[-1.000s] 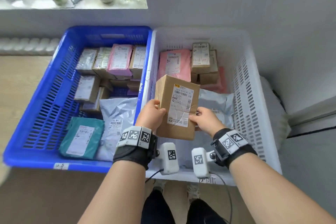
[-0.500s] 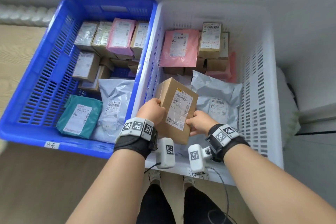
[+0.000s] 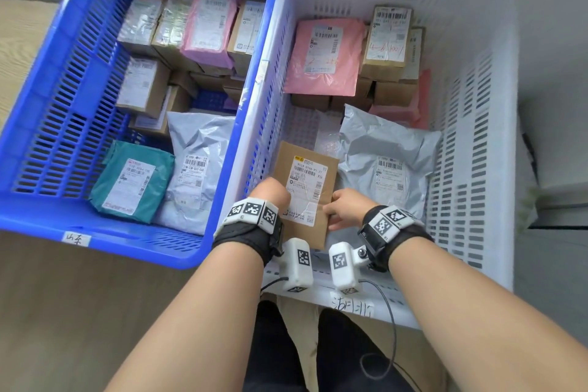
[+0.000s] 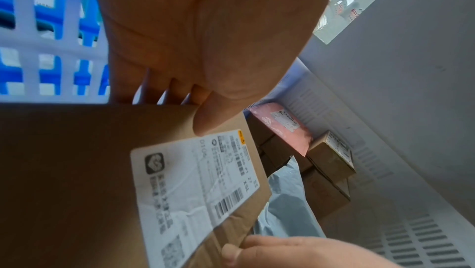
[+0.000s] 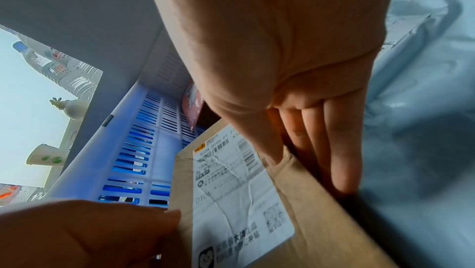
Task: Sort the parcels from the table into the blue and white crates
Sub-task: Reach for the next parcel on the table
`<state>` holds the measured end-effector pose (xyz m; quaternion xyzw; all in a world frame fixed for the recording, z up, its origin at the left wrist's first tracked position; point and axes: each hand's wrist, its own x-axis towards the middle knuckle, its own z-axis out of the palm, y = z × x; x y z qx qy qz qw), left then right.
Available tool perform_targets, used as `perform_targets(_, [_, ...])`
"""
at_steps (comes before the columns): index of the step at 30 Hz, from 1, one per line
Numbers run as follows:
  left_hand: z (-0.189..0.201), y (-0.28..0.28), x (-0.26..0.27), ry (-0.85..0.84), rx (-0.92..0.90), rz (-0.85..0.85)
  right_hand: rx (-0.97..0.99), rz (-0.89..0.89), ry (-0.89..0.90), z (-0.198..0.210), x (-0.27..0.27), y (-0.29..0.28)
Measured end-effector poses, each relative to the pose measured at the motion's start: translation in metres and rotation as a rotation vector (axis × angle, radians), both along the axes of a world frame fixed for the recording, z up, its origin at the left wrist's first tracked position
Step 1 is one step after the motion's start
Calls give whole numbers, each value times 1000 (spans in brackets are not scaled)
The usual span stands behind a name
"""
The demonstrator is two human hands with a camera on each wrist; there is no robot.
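Brown parcel between my hands, lower centre of frame, inside white crate. Left hand grips left edge, right hand pinches right edge. Blue crate at left.

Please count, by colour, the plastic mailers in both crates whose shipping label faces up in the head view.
Pink mailers: 2
Grey mailers: 2
Teal mailer: 1
Total: 5
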<state>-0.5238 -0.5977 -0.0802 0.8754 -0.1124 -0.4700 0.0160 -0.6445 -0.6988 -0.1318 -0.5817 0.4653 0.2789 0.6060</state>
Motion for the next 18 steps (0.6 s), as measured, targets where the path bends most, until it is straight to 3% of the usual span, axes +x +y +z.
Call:
perform_targets(5, [-5, -3, -1, -86, -159, 68, -10, -104, -24, 1, -1, -7])
perform_targets(8, [-2, -7, -2, -193, -272, -78, -84, -169, -64, 1, -3, -16])
perform_targets(13, [-5, -28, 1, -209, -212, -472, -539, 191, -112, -1, -7, -37])
perform_targets(18, [-33, -38, 6, -164, -92, -672, -662, 530, -67, -14, -10, -46])
